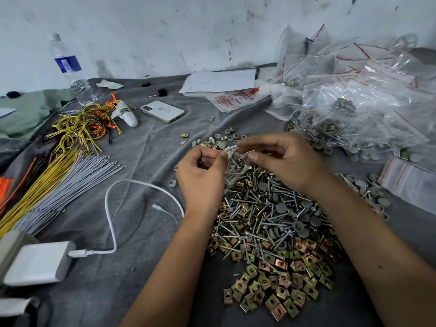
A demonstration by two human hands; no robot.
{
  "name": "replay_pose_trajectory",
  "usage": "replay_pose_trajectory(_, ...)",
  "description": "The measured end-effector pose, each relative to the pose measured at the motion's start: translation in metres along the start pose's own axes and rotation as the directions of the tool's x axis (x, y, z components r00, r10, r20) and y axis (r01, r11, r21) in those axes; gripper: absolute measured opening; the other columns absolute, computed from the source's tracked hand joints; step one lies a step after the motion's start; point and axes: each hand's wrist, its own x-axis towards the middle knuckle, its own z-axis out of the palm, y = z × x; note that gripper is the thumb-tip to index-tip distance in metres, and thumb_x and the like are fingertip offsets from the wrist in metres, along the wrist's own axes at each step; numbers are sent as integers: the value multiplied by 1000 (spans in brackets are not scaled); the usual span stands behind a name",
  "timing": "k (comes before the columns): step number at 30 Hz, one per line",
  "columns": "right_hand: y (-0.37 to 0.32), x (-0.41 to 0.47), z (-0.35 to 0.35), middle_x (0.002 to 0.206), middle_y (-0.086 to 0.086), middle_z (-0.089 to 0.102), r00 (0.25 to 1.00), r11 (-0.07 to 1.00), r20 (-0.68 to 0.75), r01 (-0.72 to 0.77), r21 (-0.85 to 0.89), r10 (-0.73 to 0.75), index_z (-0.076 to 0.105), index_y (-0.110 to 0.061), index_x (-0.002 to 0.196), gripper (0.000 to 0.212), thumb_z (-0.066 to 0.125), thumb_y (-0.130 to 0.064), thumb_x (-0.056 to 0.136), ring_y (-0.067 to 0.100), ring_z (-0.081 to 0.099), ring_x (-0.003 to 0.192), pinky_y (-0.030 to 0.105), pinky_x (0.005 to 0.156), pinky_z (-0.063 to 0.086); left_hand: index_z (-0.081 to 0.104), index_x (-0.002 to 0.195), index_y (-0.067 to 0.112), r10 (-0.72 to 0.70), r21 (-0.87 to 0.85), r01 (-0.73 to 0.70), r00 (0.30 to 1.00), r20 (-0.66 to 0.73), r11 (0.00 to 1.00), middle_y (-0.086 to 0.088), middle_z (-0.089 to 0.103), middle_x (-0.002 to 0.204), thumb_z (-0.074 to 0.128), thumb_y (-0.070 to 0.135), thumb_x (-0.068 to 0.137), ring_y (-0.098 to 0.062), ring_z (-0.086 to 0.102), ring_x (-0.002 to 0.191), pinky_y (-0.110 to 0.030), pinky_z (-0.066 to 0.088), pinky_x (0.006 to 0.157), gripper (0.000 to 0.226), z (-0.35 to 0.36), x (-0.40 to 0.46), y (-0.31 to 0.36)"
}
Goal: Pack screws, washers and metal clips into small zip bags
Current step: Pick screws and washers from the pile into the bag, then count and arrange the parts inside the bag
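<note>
Pinching one small zip bag at its mouth, both the left hand and right hand work above the big loose pile; filled bags are heaped far right, with plenty left.

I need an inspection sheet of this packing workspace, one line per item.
Surface: grey cloth, creased.
Job's things: loose heap of screws, grey washers and metal clips; small zip bag held over it; filled bags piled right.
Clutter: phone, water bottle, papers, cable ties.
Grippers: left hand and right hand both pinch the bag's top.
Cables: white cable plugged into charger.
Surroundings: stained white wall.
</note>
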Motion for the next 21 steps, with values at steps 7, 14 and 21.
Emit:
replay_pose_trajectory(7, 10, 1, -11, 109, -8, 74, 983, 932, -179, -103, -346, 42, 74, -30, 111, 22, 70, -16, 94, 1, 66, 90, 21, 80, 56, 70, 76, 14, 5, -12, -6, 999, -48, 1000, -5, 66, 68, 75, 11, 86, -27, 56, 62, -50, 54, 62, 11, -1, -1, 2)
replay_pose_trajectory(14, 10, 2, 2, 119, 1, 58, 986, 712, 93, -33, -702, 138, 70, -31, 125, 34, 72, -34, 92, 20, 47, 120, 43, 104, 43, 67, 75, 15, 9, -168, -72, 937, -349, 983, -15, 58, 70, 74, 7, 88, -29, 50, 65, -40, 43, 61, 17, -5, 6, 4)
replay_pose_trajectory(21, 15, 3, -1, 99, -4, 62, 1000, 793, -25, -27, -609, 15, 75, -15, 109, 19, 68, -27, 96, 11, 55, 92, 21, 78, 39, 67, 78, 13, -1, -163, -61, 934, -359, 985, -16, 59, 71, 74, 7, 90, -29, 51, 66, -41, 44, 62, 15, -6, 7, 3)
